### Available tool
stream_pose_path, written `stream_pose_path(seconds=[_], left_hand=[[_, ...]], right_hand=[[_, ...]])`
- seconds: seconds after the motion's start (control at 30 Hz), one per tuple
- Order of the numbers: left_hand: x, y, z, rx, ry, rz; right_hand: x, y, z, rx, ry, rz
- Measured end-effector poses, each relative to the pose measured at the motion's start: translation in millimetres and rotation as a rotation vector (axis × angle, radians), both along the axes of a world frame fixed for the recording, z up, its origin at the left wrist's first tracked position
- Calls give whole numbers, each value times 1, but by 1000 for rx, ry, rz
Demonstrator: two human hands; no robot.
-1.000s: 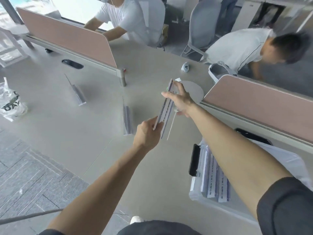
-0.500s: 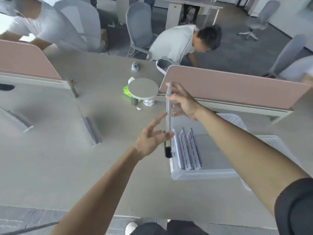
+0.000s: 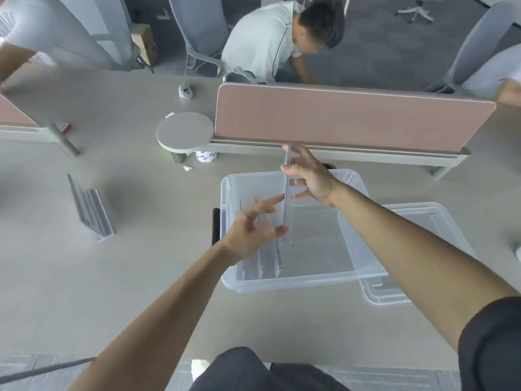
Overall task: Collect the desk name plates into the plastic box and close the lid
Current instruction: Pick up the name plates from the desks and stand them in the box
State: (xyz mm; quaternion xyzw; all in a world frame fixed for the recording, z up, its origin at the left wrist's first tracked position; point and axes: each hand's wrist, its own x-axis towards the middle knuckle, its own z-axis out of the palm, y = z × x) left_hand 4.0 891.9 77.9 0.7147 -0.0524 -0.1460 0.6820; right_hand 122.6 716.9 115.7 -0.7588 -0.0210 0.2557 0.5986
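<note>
A clear plastic box [image 3: 296, 280] stands on the desk in front of me, with a few name plates [image 3: 269, 259] lying along its left side. My right hand [image 3: 310, 176] pinches the far end of a clear acrylic name plate [image 3: 287, 210], held on edge above the box's middle. My left hand [image 3: 253, 227] hovers at the plate's near end with fingers spread, fingertips close to it. Another name plate [image 3: 91, 211] stands on the desk to the left. The box's lid [image 3: 439, 221] lies partly under the box at the right.
A pink desk divider [image 3: 352, 119] runs just behind the box. A round grey stand [image 3: 184, 131] and a small white cup [image 3: 205, 156] sit at its left end. A person in a white shirt [image 3: 265, 38] bends down beyond the divider, among grey chairs.
My view turned right, bringing the box under my hands. The plate moved from the desk's middle to above the box. My left hand let go of its near end and spread its fingers.
</note>
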Motion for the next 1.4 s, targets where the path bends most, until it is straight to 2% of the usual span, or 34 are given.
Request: stream_pose_path(seconds=[0.07, 0.17, 0.33, 0.47, 0.57, 0.83, 0.97, 1.13, 1.4], left_hand=[[2, -9, -8, 132, 22, 17], [4, -9, -23, 373, 13, 164], [2, 5, -46, 831, -199, 390], [0, 4, -58, 961, -371, 469], [1, 5, -66, 1058, -370, 456], [-2, 13, -79, 1027, -240, 435], [2, 11, -78, 1000, -93, 554], [3, 11, -75, 980, -78, 579], [3, 13, -78, 977, -78, 571]], right_hand=[[5, -20, -21, -16, 52, 29], [11, -41, -51, -34, 112, 87], [14, -55, -90, -70, 199, 125], [16, -55, -116, -93, 246, 142], [19, -51, -135, -105, 266, 126], [29, -47, -157, -107, 306, 6], [24, -60, -148, -89, 323, 169], [-4, -74, -153, -74, 363, 366], [-22, -65, -158, 77, 453, 225]])
